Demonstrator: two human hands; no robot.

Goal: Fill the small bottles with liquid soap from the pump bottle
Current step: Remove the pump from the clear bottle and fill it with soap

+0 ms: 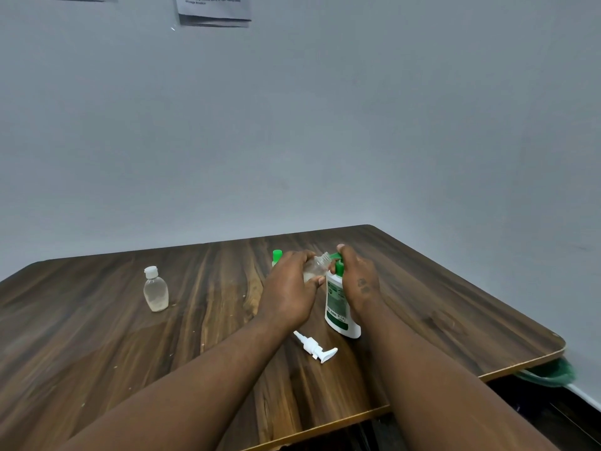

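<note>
The likeliest slip is soap missing the mouth. The open small bottle (317, 266) is held tilted, its narrow neck turned toward the green pump head (339, 266). If the spout and neck are not lined up when the pump goes down, soap could run over the fingers and onto the counter (130, 353). A hard press could also rock the pump bottle (336, 307), since it seems to lean a little.

The left hand (289, 288) has fingers and thumb curled round the small bottle, holding it off the counter, just beside the pump bottle's top. The right hand (357, 281) is wrapped round the pump bottle's neck and head from the right. That bottle stands toward the counter's right side, about midway between far and near edges.

A loose white spray top (315, 346) lies in front of it, toward the near edge. A capped small bottle (156, 291) stands well apart, toward the left edge.
</note>
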